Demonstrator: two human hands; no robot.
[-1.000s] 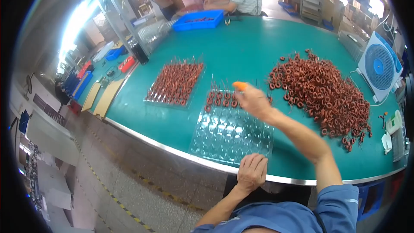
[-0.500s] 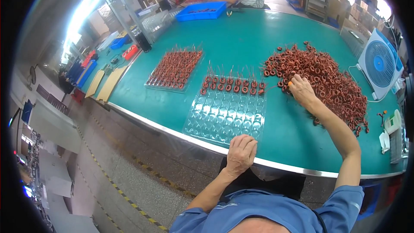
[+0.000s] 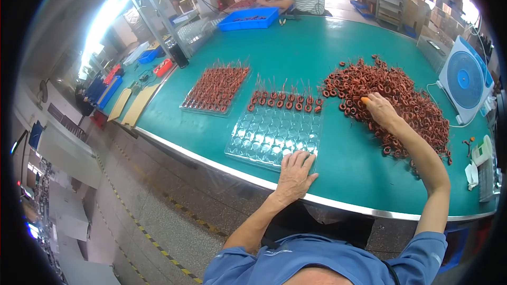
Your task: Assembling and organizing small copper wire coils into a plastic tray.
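Note:
My left hand (image 3: 296, 178) lies with its fingers stretched out on the near right corner of a clear plastic tray (image 3: 264, 140) with round pockets. Two far rows of that tray hold red-brown ring coils (image 3: 282, 103), their thin wire leads standing up. At the right, my right hand (image 3: 383, 111) is on the left part of a large heap of loose ring coils (image 3: 406, 97). Its fingers are bent together, and an orange cover (image 3: 365, 100) sits on one fingertip. Whatever those fingers pinch is hidden.
Left of the tray, another clear tray is full of coils (image 3: 216, 89). A blue bin (image 3: 248, 19) stands at the far edge of the green table (image 3: 296, 42), near two people. To the right of the heap is a blue-and-white fan (image 3: 466, 79). Cardboard strips (image 3: 140, 104) lie at left.
My right hand has shifted slightly right over the heap. My left hand has moved from the tray's edge further onto its corner, its fingers now more stretched out.

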